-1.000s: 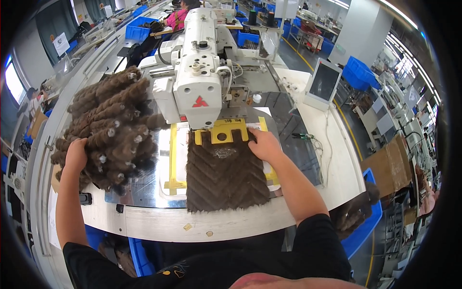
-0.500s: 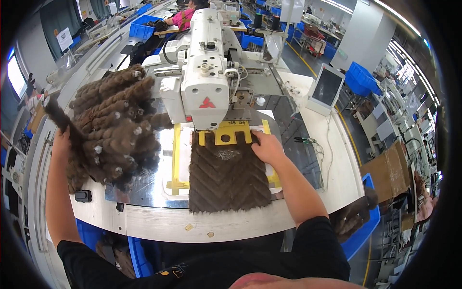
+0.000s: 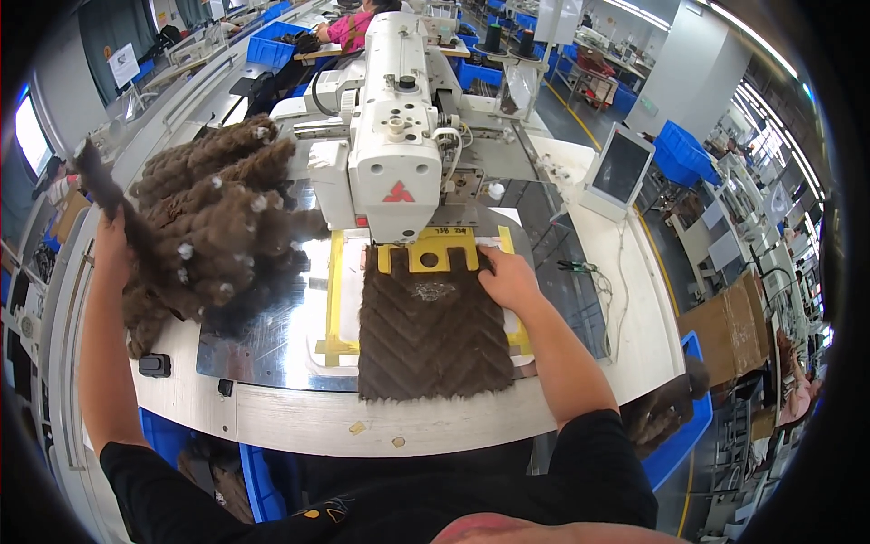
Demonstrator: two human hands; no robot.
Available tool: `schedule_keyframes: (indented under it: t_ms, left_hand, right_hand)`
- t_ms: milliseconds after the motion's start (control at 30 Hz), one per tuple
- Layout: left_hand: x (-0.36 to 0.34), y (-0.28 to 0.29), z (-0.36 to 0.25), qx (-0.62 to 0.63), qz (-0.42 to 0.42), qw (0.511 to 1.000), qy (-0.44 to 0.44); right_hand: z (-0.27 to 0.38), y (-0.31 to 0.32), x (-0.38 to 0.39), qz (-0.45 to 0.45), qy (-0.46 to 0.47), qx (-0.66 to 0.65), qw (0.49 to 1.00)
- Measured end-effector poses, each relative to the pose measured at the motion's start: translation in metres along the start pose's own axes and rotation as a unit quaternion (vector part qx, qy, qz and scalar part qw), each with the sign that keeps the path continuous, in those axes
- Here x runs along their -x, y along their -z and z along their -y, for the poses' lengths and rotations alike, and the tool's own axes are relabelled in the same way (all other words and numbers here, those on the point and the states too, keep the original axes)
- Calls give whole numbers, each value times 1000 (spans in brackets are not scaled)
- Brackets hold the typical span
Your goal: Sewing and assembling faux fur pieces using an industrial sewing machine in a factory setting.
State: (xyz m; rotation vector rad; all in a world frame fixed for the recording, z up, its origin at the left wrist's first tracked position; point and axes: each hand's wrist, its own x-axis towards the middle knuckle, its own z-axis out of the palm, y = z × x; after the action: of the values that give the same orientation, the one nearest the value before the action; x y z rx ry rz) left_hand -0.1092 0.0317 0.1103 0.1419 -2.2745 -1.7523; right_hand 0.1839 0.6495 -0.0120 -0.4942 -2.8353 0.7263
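Observation:
At the far left, my left hand (image 3: 112,243) is closed around a strip of brown fur (image 3: 101,181) and holds it raised beside a heap of fur pieces (image 3: 217,227) with white tufts. My right hand (image 3: 509,279) grips the upper right edge of a flat brown fur panel (image 3: 435,335) with chevron ridges; its fingertips are partly hidden. The panel lies under the head of a white sewing machine (image 3: 396,163). A yellow template (image 3: 429,260) with a round hole and prongs lies over the panel's top edge. Around them is a yellow-taped frame (image 3: 337,299).
A shiny metal plate (image 3: 263,349) covers part of the white table (image 3: 308,422). A small black box (image 3: 155,365) sits near the front left edge. To the right stand a control screen (image 3: 620,165) and thread snips (image 3: 577,267). Blue bins (image 3: 675,431) hold more fur below the table.
My left hand has risen, lifting the fur strip higher beside the heap. My right hand stays at the edge of the fur panel, and the view has shifted slightly.

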Motion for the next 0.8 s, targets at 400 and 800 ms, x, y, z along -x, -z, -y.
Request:
schedule_keyframes:
  t_ms: [400,800]
  left_hand:
    - [75,-24,19,-475,185,806,-302]
    - [21,5,88,-200,106,964,-141]
  right_hand:
    - [6,1,0,4,-2,-5,1000]
    - [8,1,0,9,1,0,1000]
